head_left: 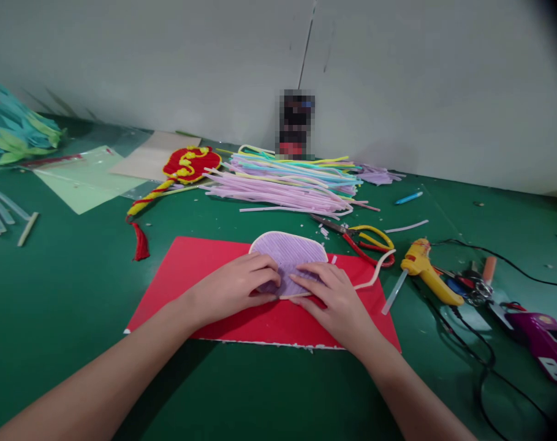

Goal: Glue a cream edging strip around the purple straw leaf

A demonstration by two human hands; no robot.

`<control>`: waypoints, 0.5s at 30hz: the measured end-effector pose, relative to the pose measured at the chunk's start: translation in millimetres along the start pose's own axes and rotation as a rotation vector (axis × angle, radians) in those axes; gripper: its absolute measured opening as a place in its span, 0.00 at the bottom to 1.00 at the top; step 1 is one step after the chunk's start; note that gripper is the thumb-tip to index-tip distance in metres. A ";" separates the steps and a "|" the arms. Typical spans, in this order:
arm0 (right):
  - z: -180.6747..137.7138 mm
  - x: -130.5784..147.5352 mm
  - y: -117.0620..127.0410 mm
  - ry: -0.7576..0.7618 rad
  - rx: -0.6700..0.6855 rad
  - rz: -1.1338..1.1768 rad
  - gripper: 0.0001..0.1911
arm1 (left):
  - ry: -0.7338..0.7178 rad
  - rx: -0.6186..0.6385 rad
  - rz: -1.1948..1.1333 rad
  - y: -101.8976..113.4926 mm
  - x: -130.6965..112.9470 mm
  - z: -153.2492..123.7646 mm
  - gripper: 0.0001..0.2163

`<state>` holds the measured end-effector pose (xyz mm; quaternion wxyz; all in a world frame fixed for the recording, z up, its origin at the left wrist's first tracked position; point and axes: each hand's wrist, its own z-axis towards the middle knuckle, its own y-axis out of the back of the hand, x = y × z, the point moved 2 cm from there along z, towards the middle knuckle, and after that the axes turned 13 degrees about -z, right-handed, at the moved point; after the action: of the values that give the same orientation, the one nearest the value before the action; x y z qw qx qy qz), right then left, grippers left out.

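A rounded panel (290, 248) of lilac pipe cleaners laid in tight rows lies on a red board (190, 263). A cream pipe cleaner (374, 277) edges it, and its loose end curls off to the right past my hand. My left hand (244, 283) grips the panel's lower left side, fingers bent on top and thumb low by the rim. On the lower right side, my right hand (331, 291) holds the panel with its fingers on the surface and thumb at the bottom edge. The fingers partly cover the lower rim.
Behind the board lies a heap of pastel pipe cleaners (287, 187). A red and yellow fan (190, 164) with a tassel is left of it. To the right are scissors (367, 239), a yellow glue gun (425, 269) with black cords and a purple tool (538, 337). A wall rises behind.
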<state>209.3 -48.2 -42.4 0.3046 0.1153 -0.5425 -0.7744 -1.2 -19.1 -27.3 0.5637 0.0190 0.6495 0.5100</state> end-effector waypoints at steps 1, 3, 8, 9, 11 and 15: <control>0.0 0.1 0.0 -0.001 -0.001 0.000 0.15 | 0.013 0.002 -0.008 0.3 -0.6 0.4 0.05; 0.2 0.2 -0.1 -0.002 -0.001 0.002 0.15 | 0.042 0.008 -0.025 1.0 -2.1 1.4 0.06; 0.1 -0.1 0.0 0.004 0.001 0.007 0.16 | 0.080 -0.009 -0.033 2.0 -4.3 4.4 0.06; 0.0 -0.2 0.0 0.005 0.001 0.007 0.16 | 0.084 -0.014 -0.031 2.0 -4.1 4.6 0.07; -0.2 -0.3 -0.1 0.006 0.001 0.006 0.16 | 0.087 -0.020 -0.038 2.0 -3.2 4.3 0.09; -0.4 -0.2 0.1 0.003 -0.004 0.008 0.15 | 0.058 -0.017 -0.047 1.8 -1.2 3.2 0.12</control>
<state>209.7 -48.5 -42.5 0.3086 0.1139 -0.5410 -0.7740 0.7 -16.9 -24.7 0.5565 -0.0158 0.6614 0.5027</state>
